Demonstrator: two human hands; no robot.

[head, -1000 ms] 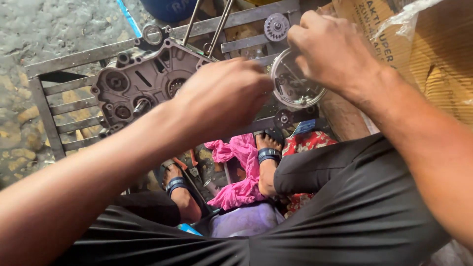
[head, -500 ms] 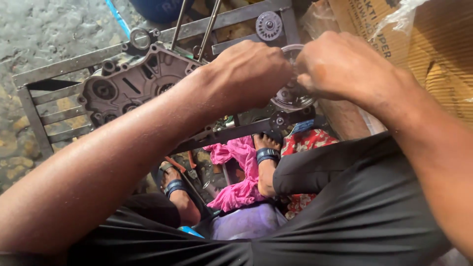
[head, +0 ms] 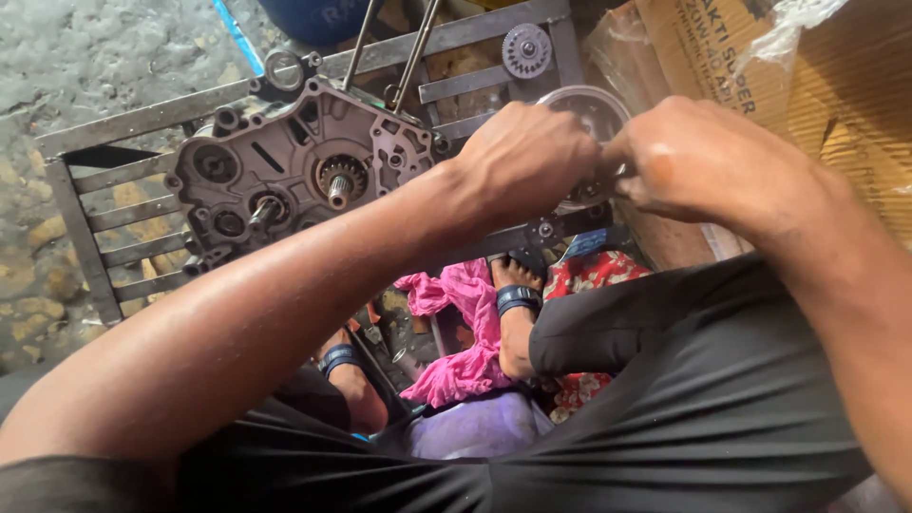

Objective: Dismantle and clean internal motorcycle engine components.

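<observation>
Left hand [head: 532, 161] and right hand [head: 708, 161], both closed on a round metal part [head: 591, 114] at the metal stand's [head: 95, 256] right edge; engine case [head: 294, 176] left of it.

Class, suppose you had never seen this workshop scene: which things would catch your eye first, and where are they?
Both hands, left hand and right hand, meet at a round metal part at upper right. Left of them, a grey engine casing with a toothed shaft lies on a metal rack. Below, a pink rag lies by sandalled feet.

Grey engine case [head: 299, 176], pink rag [head: 465, 332], black trousers [head: 684, 399] (red patterned cloth [head: 598, 275] beside)
</observation>
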